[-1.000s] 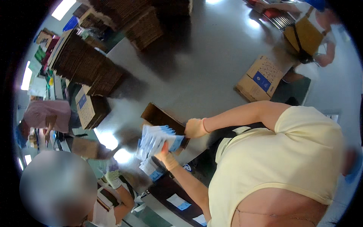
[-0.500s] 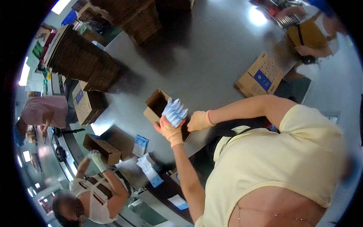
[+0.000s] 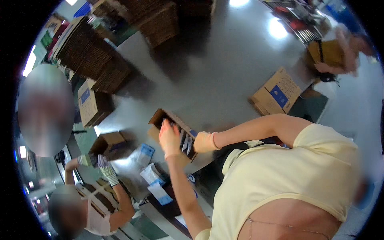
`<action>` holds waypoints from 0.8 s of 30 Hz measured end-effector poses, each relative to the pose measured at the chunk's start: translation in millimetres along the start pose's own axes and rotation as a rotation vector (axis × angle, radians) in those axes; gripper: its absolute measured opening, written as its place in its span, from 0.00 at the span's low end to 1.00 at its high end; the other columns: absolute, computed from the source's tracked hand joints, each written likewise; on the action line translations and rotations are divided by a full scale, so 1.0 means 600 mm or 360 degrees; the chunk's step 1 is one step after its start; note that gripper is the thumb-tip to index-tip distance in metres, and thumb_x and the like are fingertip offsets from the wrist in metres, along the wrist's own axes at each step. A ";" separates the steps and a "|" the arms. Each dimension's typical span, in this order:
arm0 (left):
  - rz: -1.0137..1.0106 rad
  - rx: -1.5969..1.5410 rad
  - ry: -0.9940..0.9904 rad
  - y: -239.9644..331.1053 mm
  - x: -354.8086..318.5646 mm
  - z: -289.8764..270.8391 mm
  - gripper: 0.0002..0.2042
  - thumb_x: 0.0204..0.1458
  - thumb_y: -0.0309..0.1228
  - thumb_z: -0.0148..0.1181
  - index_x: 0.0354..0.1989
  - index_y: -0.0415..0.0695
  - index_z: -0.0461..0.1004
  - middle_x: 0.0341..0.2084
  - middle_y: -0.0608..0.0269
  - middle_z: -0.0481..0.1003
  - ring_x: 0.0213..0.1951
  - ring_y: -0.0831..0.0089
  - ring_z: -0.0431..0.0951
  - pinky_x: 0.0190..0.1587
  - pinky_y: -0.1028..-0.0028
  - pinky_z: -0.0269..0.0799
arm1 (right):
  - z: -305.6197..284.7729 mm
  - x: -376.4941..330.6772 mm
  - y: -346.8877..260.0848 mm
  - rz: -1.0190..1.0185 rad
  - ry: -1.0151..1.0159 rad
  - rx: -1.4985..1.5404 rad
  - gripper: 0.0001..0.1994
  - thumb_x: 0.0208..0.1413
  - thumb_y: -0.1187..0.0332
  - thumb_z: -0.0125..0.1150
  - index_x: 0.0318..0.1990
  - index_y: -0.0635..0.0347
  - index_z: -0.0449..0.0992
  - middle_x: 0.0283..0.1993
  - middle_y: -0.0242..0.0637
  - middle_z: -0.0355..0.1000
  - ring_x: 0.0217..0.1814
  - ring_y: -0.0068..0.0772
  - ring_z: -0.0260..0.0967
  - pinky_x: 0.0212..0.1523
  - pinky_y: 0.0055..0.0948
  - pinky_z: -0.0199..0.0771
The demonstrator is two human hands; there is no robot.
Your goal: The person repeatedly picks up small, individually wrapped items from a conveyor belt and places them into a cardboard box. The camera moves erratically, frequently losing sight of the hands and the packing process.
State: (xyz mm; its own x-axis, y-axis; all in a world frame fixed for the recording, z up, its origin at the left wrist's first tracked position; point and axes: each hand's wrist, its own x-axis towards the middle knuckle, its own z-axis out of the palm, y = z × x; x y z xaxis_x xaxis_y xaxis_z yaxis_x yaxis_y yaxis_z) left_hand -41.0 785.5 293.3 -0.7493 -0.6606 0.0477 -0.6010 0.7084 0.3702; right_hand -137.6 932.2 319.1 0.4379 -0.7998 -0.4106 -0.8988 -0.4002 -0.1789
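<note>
An open cardboard box sits on the grey table in front of me, tilted in view. Several flat white packets stand on edge in its near right part. My left hand, in a pale glove, reaches over the box's left side; its fingers stretch down into the box beside the packets, with the tips partly hidden. My right hand, gloved too, is closed at the box's right side wall, its fingertips out of sight. Blue-and-white packets lie left of my left forearm, with another blue packet behind them.
At left, a co-worker's striped-gloved hand is at another open box. A closed box stands beyond it, near tall stacks of flat cardboard. A box with a blue label lies at right, near another person.
The bunch of white packets in my left hand has gone down into the box. My right hand has come to the box's side. At left, the co-worker's hands have shifted.
</note>
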 end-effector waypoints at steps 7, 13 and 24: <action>-0.0378 0.0359 -0.0796 0.064 0.034 0.017 0.19 0.49 0.45 0.52 0.43 0.46 0.75 0.40 0.50 0.76 0.43 0.54 0.74 0.44 0.62 0.71 | 0.025 -0.007 0.006 0.0156 -0.0069 0.0199 0.11 0.46 0.72 0.57 0.39 0.53 0.77 0.39 0.40 0.76 0.37 0.41 0.77 0.33 0.38 0.76; -0.0206 -0.0550 -0.0350 0.064 -0.108 0.004 0.16 0.53 0.36 0.49 0.47 0.45 0.75 0.43 0.53 0.76 0.50 0.57 0.70 0.52 0.63 0.65 | -0.004 -0.017 -0.015 0.0227 -0.0262 0.0052 0.08 0.46 0.72 0.57 0.35 0.55 0.75 0.35 0.40 0.76 0.36 0.40 0.77 0.32 0.38 0.76; -0.1681 0.0470 0.0128 -0.120 -0.512 -0.114 0.14 0.45 0.33 0.61 0.41 0.42 0.75 0.37 0.53 0.76 0.43 0.56 0.75 0.43 0.59 0.70 | -0.018 -0.014 -0.009 0.0105 -0.0196 0.0028 0.05 0.49 0.74 0.55 0.34 0.58 0.74 0.34 0.38 0.73 0.36 0.41 0.76 0.31 0.38 0.77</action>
State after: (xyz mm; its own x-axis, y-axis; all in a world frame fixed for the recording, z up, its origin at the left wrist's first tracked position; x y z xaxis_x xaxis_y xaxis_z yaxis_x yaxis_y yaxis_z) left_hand 251.5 920.1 315.7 0.1954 -0.9758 -0.0984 -0.9798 -0.1987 0.0240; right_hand -136.1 936.4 333.5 0.3728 -0.7627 -0.5286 -0.9263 -0.3398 -0.1629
